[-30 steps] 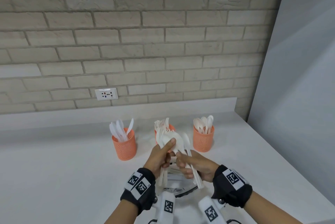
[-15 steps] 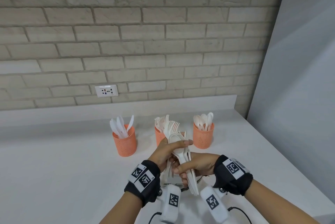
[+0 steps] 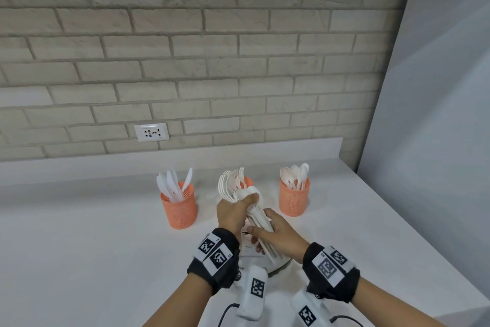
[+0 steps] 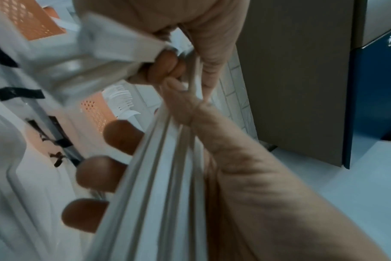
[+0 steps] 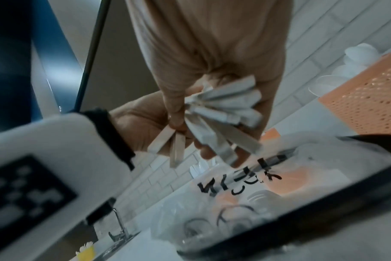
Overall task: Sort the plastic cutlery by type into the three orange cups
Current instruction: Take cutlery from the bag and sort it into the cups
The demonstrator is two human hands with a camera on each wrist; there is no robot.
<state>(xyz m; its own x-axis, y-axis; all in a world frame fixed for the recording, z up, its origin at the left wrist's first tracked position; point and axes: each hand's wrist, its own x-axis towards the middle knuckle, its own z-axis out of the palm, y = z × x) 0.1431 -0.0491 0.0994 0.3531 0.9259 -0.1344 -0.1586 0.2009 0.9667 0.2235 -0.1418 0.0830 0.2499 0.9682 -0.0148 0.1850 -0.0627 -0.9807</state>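
Three orange mesh cups stand in a row on the white counter: the left cup (image 3: 179, 207) holds knives, the middle cup (image 3: 248, 181) holds forks, the right cup (image 3: 294, 200) holds spoons. In front of the middle cup, my left hand (image 3: 234, 216) grips a bundle of white plastic cutlery (image 3: 252, 195) near its heads, with forks and a spoon showing on top. My right hand (image 3: 277, 234) curls round the handles lower down. The handle ends (image 5: 223, 113) fan out in the right wrist view. In the left wrist view the handles (image 4: 163, 176) run through my fingers (image 4: 96, 174).
A clear plastic bag (image 5: 246, 185) with black writing lies on the counter under my hands. A wall outlet (image 3: 151, 132) sits on the brick wall behind the cups. A grey panel (image 3: 437, 141) bounds the counter on the right.
Both hands keep hold of the bundle in front of the middle cup. The right hand has shifted its hold on the handles a little, and the bundle now stands slightly more upright.
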